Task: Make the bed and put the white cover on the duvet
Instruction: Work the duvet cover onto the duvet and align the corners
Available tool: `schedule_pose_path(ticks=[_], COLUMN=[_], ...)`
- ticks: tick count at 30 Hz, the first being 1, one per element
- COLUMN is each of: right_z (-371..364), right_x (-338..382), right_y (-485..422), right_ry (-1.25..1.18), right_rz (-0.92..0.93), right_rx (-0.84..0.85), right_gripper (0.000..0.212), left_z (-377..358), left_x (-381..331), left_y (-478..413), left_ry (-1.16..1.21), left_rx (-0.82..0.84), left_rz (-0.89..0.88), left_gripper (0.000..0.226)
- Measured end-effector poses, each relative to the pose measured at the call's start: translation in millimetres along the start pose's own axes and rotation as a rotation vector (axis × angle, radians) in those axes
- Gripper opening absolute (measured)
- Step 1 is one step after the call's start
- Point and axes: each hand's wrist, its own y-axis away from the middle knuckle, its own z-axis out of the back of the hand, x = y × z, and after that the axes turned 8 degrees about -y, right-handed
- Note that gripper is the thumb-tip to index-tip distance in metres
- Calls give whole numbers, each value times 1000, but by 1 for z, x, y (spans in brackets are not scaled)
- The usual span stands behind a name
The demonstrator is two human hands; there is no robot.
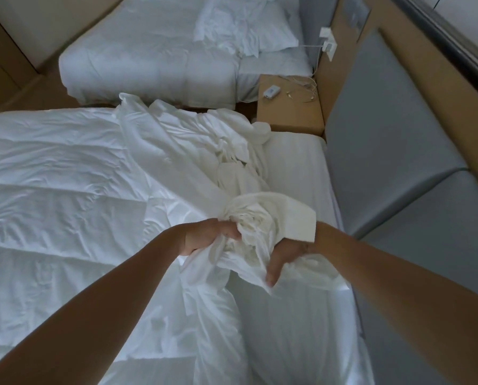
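Note:
A quilted white duvet (65,195) lies spread over the left part of the near bed. The white cover (193,145) is bunched in a crumpled strip from the bed's far edge down to my hands. My left hand (204,237) grips a gathered wad of the cover from the left. On the right, my right hand (282,259) holds the same wad, thumb pointing down and fingers hidden in the cloth. A folded edge of the cover drapes over my right wrist. The bare mattress sheet (296,168) shows to the right of the cover.
A grey padded headboard (385,140) runs along the right. A wooden nightstand (290,112) with a small white device and cables stands between the beds. The second bed (149,56), with a pillow and rumpled linen, lies beyond. A charger hangs at a wall socket (329,40).

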Motion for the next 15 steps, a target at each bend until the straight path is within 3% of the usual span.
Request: schedule_pose_path(ticks=[2,6,11,15], right_z=[17,33,39,41], right_x=[2,9,14,17], right_y=[5,9,2,3], right_ry=[-132,-428,-617,-577], right_rz=[119,277,382,411], right_rx=[-51,-85,-142,-134], right_gripper=[40,38,82,67], left_z=[-2,-11,-11,-12], left_x=[0,0,5,2], left_y=[3,1,-7,-6], left_ry=[-44,-69,148,75], left_rx=[77,122,-33,-86], left_rz=[45,-58,-261,-270], left_gripper=[58,60,61,61])
